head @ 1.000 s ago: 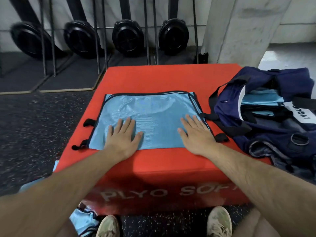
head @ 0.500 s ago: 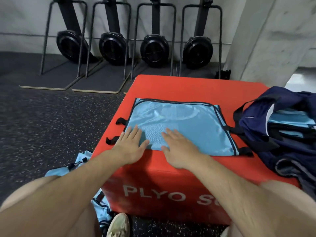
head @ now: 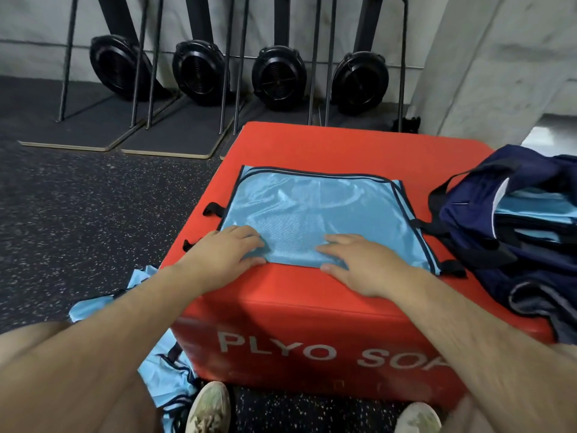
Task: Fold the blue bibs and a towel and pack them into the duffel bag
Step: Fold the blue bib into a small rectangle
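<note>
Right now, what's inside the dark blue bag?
Inside the open duffel bag you can see folded light blue bibs stacked with dark layers between them. Anything deeper down is hidden by that stack and the bag's sides.

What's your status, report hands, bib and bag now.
Left hand and right hand both flat on blue bib, near edge. Bib spread on red box. Duffel bag open alongside, nothing between.

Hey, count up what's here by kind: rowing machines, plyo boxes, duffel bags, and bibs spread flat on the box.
Rowing machines stood upright at the wall: 4
Red plyo box: 1
Navy duffel bag: 1
Blue bib flat on the box: 1
Total: 7
</note>
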A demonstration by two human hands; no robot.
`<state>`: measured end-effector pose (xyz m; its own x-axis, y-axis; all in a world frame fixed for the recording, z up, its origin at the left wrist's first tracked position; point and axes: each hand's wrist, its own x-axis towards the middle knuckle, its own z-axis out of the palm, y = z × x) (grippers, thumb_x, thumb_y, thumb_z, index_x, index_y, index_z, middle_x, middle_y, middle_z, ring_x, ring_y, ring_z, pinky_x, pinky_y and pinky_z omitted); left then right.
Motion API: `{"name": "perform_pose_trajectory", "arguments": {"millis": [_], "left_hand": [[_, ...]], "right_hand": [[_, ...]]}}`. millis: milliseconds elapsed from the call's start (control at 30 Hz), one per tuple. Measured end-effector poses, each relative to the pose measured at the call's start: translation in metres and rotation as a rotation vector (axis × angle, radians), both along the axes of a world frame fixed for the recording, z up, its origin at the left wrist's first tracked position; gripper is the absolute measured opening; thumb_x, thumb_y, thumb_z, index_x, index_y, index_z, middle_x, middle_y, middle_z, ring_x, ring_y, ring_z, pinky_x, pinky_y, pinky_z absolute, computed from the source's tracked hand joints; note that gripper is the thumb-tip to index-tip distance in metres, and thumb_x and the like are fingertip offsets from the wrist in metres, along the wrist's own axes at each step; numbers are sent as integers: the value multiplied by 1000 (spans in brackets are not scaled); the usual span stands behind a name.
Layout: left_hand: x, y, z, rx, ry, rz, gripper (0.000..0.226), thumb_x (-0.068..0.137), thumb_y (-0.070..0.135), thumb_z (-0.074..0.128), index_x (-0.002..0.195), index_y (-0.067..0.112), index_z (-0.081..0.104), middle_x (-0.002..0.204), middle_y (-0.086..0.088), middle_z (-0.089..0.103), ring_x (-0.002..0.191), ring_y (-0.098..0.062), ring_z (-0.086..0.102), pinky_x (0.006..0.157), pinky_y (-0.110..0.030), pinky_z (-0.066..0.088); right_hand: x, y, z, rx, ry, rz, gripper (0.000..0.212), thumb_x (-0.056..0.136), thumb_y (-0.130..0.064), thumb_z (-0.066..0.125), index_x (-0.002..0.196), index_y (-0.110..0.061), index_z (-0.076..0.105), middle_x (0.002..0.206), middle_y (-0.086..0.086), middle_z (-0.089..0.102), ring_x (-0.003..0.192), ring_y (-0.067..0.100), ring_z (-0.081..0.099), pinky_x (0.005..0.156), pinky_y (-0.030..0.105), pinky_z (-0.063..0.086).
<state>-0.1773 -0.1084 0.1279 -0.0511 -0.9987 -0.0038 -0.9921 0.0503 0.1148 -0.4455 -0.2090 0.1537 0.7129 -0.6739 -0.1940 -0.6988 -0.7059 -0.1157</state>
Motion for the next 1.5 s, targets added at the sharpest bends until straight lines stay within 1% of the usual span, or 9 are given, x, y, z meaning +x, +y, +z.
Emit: {"name": "perform_pose_trajectory", "arguments": {"millis": [67,167,333,600,767,967,1133,1300,1500], "left_hand": [[0,-2,3,13,25,-9,59,89,66,26,123,33,60,126,15,54,119,-13,51,93,-39,48],[2,2,7,-15,18,28,46,86,56,36,115,31,61,117,11,55,112,-18,55,88,-42,50],[13,10,17,37,17,107,23,81,34,60,104,32,61,104,12,51,106,-18,50,92,-40,46],[12,14,23,105,58,-2,12,79,26,63,89,30,58,94,12,52,99,-12,47,88,-35,46],[11,13,25,114,157,5,9,81,20,64,88,26,60,91,10,54,88,-9,49,85,-37,47],[10,15,26,113,194,20,13,80,16,62,91,23,63,95,7,57,91,-14,55,85,-36,48],[14,17,24,69,232,15,12,81,14,62,91,20,63,92,7,60,88,-15,56,83,-36,48],[19,15,25,-35,259,74,8,87,18,59,94,21,58,89,5,61,86,-19,58,81,-38,48],[28,7,32,-233,332,148,12,90,14,56,89,23,49,78,6,57,70,-15,54,61,-34,38]], "right_hand": [[-1,2,1,-66,7,6,42,104,-47,41,145,-39,47,158,-13,35,145,16,30,112,39,37],[0,5,2,-160,21,26,33,104,-42,41,125,-29,64,133,-11,53,126,20,46,95,38,48],[-2,7,8,-149,63,-69,20,99,-36,49,101,-22,64,113,-4,61,109,24,56,86,41,51],[-2,19,18,-116,90,-65,21,95,-29,46,106,-23,62,118,-4,56,112,24,55,87,39,50],[20,36,13,-85,-45,21,37,91,-42,53,125,-29,59,125,-7,54,123,20,48,96,37,46],[64,55,7,-131,-183,112,37,92,-46,55,124,-28,61,120,-5,57,118,22,52,91,37,46],[73,52,4,-178,-133,143,34,89,-37,57,121,-25,59,117,-2,57,116,24,52,92,39,45],[36,23,6,-245,-35,10,32,85,-23,59,117,-22,55,117,-1,57,115,25,53,91,38,43],[-56,-33,11,-309,110,-338,22,86,-16,59,106,-24,56,116,2,58,109,28,59,89,37,44]]}}
